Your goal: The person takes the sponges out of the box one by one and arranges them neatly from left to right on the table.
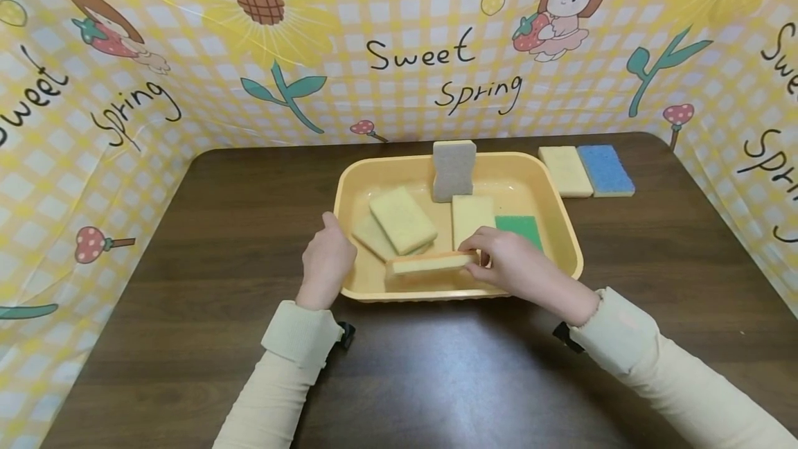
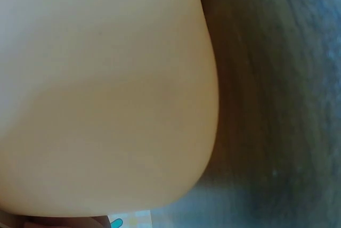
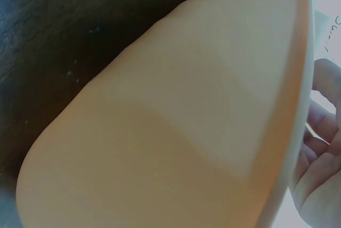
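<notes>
In the head view my right hand (image 1: pixel 508 262) pinches the right end of a sponge (image 1: pixel 430 265) with an orange edge, held on its side above the front of a yellow tray (image 1: pixel 564 227). My left hand (image 1: pixel 325 263) grips the tray's left rim, its fingertips hidden. Inside the tray, two pale yellow sponges (image 1: pixel 402 220) overlap on the left. A grey sponge (image 1: pixel 454 172) leans upright on the back wall. Another pale yellow sponge (image 1: pixel 472 217) lies in front of it, beside a green sponge (image 1: pixel 519 229). The right wrist view shows the tray's wall (image 3: pixel 160 116) and part of the right hand (image 3: pixel 322 169).
A cream sponge (image 1: pixel 566 172) and a blue sponge (image 1: pixel 606 170) lie side by side behind the tray's right corner. All stands on a dark wooden table (image 1: pixel 249 199). A printed yellow checked cloth (image 1: pixel 386 19) hangs round the back and sides.
</notes>
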The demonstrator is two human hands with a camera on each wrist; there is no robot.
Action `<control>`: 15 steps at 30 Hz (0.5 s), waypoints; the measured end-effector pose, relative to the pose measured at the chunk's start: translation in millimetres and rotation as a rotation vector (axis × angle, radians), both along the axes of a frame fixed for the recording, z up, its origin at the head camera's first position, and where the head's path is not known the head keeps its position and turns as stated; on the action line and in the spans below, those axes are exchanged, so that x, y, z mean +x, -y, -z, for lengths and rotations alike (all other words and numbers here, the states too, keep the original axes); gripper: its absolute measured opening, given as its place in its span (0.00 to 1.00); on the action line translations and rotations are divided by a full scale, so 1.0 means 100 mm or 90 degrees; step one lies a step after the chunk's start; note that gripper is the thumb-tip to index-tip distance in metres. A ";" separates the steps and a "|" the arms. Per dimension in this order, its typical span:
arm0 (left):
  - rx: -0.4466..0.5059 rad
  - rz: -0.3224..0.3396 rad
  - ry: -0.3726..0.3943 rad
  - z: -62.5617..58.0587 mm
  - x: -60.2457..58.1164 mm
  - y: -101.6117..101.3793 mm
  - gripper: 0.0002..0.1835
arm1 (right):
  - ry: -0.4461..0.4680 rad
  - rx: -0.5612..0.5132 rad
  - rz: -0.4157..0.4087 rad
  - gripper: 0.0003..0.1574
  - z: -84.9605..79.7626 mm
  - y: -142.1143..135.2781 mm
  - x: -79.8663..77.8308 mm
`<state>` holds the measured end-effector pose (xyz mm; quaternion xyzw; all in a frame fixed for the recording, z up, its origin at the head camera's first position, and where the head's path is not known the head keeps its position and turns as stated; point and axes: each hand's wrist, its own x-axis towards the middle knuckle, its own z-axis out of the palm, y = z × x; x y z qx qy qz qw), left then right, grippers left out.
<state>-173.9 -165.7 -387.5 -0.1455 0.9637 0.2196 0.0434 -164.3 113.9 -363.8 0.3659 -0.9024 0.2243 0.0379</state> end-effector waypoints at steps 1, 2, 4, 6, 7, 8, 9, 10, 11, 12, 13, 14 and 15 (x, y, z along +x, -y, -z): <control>0.000 -0.001 0.000 0.00 0.00 0.00 0.18 | 0.001 -0.006 0.003 0.09 0.00 -0.01 0.00; 0.000 -0.001 0.001 0.00 0.00 0.00 0.18 | -0.001 -0.014 0.005 0.08 0.01 -0.02 -0.01; 0.001 -0.002 0.004 0.00 0.00 0.01 0.18 | 0.000 -0.031 0.009 0.08 0.01 -0.05 -0.02; 0.002 -0.003 0.007 0.00 0.00 0.00 0.19 | 0.009 -0.050 0.015 0.09 0.00 -0.07 -0.02; 0.002 -0.003 0.007 0.00 0.00 0.00 0.19 | 0.016 -0.058 0.021 0.09 -0.02 -0.08 -0.02; 0.001 -0.002 0.007 0.00 0.00 0.00 0.19 | 0.022 -0.067 0.026 0.09 -0.04 -0.10 -0.01; 0.002 -0.002 0.007 0.00 0.00 0.00 0.19 | 0.031 -0.073 0.034 0.10 -0.06 -0.12 -0.01; 0.002 -0.003 0.008 0.00 0.00 0.00 0.18 | 0.037 -0.080 0.042 0.10 -0.08 -0.13 -0.01; 0.003 -0.002 0.007 0.00 0.00 0.00 0.18 | 0.041 -0.084 0.052 0.11 -0.10 -0.15 0.00; 0.003 -0.002 0.007 0.00 0.00 0.00 0.18 | 0.042 -0.084 0.064 0.11 -0.13 -0.18 0.00; 0.003 -0.002 0.007 0.00 0.00 0.00 0.18 | 0.040 -0.082 0.076 0.11 -0.15 -0.21 0.01; 0.004 -0.002 0.007 0.00 0.00 0.00 0.18 | 0.037 -0.083 0.089 0.11 -0.17 -0.24 0.01; 0.005 -0.002 0.008 -0.01 0.00 0.00 0.18 | 0.033 -0.084 0.105 0.12 -0.19 -0.27 0.02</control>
